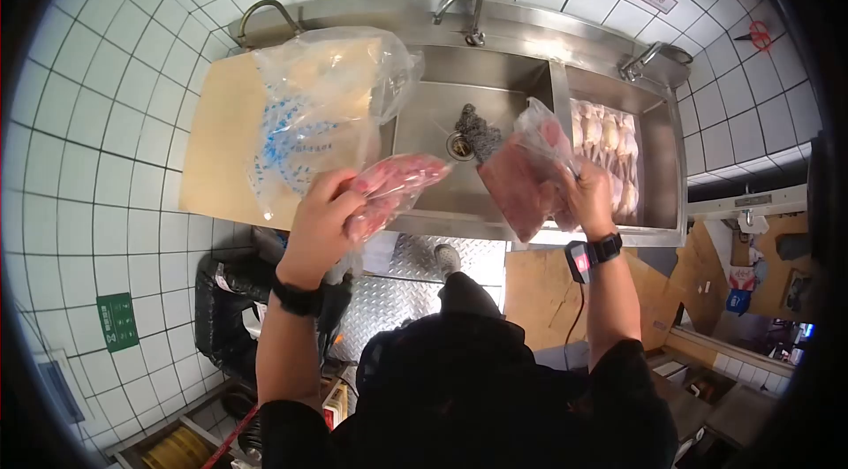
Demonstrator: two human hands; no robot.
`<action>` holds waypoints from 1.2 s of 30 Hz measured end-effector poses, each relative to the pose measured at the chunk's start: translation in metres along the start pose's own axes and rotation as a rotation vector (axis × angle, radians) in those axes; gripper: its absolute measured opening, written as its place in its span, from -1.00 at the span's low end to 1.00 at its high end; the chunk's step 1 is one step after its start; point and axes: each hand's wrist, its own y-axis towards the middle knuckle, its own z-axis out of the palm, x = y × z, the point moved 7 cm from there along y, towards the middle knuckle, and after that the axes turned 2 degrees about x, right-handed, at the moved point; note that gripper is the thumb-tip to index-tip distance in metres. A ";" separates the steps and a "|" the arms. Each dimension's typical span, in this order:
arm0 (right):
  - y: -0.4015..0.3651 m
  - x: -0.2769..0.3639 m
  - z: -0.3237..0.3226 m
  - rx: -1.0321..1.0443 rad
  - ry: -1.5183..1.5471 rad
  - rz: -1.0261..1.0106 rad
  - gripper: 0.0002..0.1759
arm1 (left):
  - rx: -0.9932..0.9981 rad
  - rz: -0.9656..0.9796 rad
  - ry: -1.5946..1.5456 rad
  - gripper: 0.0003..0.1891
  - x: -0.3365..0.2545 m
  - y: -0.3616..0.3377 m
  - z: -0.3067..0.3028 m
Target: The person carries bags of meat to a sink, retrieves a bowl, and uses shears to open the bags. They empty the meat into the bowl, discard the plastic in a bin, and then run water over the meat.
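Note:
My left hand (322, 226) is closed around a clear plastic bag of red meat pieces (393, 191), held over the front edge of the sink. At the right, my right hand (587, 195) grips another clear bag of meat (521, 182), with a large flat reddish block at its lower end. This bag hangs over the middle basin's right side and front rim. Left of the basin, a big clear bag with blue print (300, 138) lies crumpled on a pale yellow board (216, 142).
The middle basin (428, 107) holds a dark scourer-like clump (477, 129) beside the drain. Pale poultry pieces (605, 151) lie in rows in the right basin. Three faucets (464, 14) stand along the back. A black bin-like container (221, 310) is at the lower left.

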 end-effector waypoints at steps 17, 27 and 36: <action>-0.015 -0.207 0.190 0.630 -0.307 -0.085 -0.59 | 0.186 -0.368 0.072 -0.43 0.040 -0.092 0.109; 0.075 -0.149 0.243 0.226 -0.545 -0.365 -0.43 | -0.824 -1.248 0.723 -0.42 -0.108 -0.449 -0.157; 0.022 0.027 0.263 0.204 -0.643 -0.519 -0.23 | -1.513 -1.719 1.448 -0.04 -0.347 -0.811 -0.240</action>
